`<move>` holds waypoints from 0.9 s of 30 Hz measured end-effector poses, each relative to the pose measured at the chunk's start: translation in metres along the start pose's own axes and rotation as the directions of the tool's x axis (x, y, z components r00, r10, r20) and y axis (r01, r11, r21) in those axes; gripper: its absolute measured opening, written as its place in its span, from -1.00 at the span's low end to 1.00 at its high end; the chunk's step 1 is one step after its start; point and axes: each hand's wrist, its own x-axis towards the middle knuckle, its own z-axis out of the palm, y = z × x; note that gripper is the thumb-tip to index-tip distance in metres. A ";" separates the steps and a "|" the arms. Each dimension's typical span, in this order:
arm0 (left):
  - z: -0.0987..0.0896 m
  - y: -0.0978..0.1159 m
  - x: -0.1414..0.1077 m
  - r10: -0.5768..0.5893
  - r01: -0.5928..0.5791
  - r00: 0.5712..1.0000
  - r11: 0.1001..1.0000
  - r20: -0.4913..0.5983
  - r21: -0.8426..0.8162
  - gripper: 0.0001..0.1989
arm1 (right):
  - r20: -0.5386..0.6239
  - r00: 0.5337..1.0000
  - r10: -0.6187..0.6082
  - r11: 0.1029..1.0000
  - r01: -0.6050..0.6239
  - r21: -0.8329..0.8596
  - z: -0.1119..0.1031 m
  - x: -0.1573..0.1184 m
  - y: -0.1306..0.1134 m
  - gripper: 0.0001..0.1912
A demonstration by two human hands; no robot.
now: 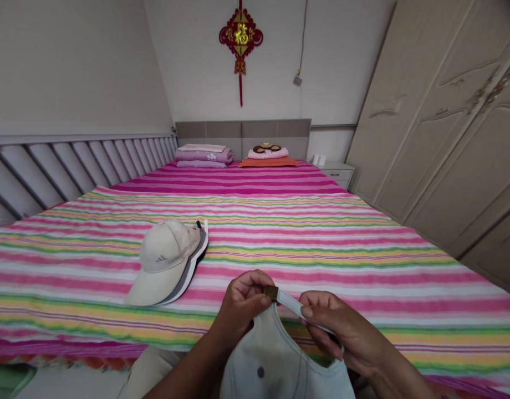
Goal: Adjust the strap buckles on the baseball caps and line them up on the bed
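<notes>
A pale cap (275,360) hangs between my hands at the bottom centre, its back opening turned up. My left hand (249,299) pinches the strap end at a brass-coloured buckle (271,292). The light strap (291,305) runs from the buckle to my right hand (336,324), whose thumb and fingers are closed on it. Left of my hands, a beige cap (166,255) lies on the striped bed cover, stacked over grey and white caps with their brims pointing toward me.
The striped bed (255,221) fills the middle. Folded purple bedding (203,157) and an orange-and-pink pile (268,160) lie by the headboard (275,130). A rail (76,160) runs along the left; a nightstand (338,173) and wardrobe (438,111) stand right.
</notes>
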 end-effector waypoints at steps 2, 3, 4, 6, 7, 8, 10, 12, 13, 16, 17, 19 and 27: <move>0.001 0.002 -0.001 0.025 -0.025 1.000 1.000 0.005 -0.004 -0.80 | -0.017 0.999 0.030 0.992 -0.032 -0.120 0.000 -0.001 -0.007 -0.67; 0.002 0.002 -0.001 0.037 -0.037 0.999 0.999 0.008 -0.008 -0.81 | -0.026 0.999 0.044 0.982 -0.048 -0.184 0.000 -0.002 -0.011 -0.67; 0.003 0.003 -0.001 0.047 -0.047 0.999 0.999 0.011 -0.010 -0.81 | -0.036 0.998 0.055 0.969 -0.062 -0.241 0.001 -0.003 -0.016 -0.66; 0.004 0.004 -0.001 0.058 -0.058 0.998 0.998 0.020 -0.001 -0.81 | -0.045 0.997 0.058 0.945 -0.069 -0.319 0.002 -0.005 -0.024 -0.65; 0.004 0.005 -0.001 0.058 -0.058 0.998 0.998 0.028 0.011 -0.81 | -0.038 0.998 0.053 0.937 -0.062 -0.343 0.002 -0.005 -0.027 -0.65; 0.004 0.005 -0.001 0.059 -0.060 0.998 0.998 0.036 0.027 -0.81 | -0.029 0.999 0.046 0.932 -0.053 -0.358 0.002 -0.005 -0.030 -0.66; 0.003 0.005 0.000 0.068 -0.071 0.996 0.996 0.051 0.062 -0.81 | -0.006 1.000 0.027 0.926 -0.028 -0.377 0.004 -0.004 -0.032 -0.69; 0.001 0.005 -0.001 0.090 -0.096 0.994 0.990 0.063 0.107 -0.81 | -0.003 1.000 0.011 0.922 -0.012 -0.387 0.005 -0.003 -0.032 -0.73; 0.001 0.005 -0.001 0.104 -0.112 0.992 0.985 0.069 0.131 -0.81 | -0.011 1.000 0.008 0.921 -0.011 -0.389 0.006 -0.002 -0.032 -0.75; 0.000 0.006 -0.003 0.128 -0.142 0.989 0.970 0.080 0.198 -0.80 | -0.016 1.000 0.009 0.926 -0.015 -0.377 0.011 -0.001 -0.034 -0.76; 0.000 0.006 -0.003 0.131 -0.145 0.988 0.966 0.080 0.214 -0.81 | -0.013 1.000 0.007 0.930 -0.011 -0.367 0.012 0.000 -0.034 -0.76; 0.000 0.006 -0.004 0.141 -0.155 0.987 0.960 0.075 0.235 -0.81 | -0.010 1.000 -0.009 0.941 0.005 -0.339 0.014 0.000 -0.034 -0.75; -0.002 0.004 -0.005 0.165 -0.173 0.985 0.953 0.054 0.249 -0.81 | -0.001 0.998 -0.071 0.973 0.069 -0.222 0.016 0.006 -0.026 -0.78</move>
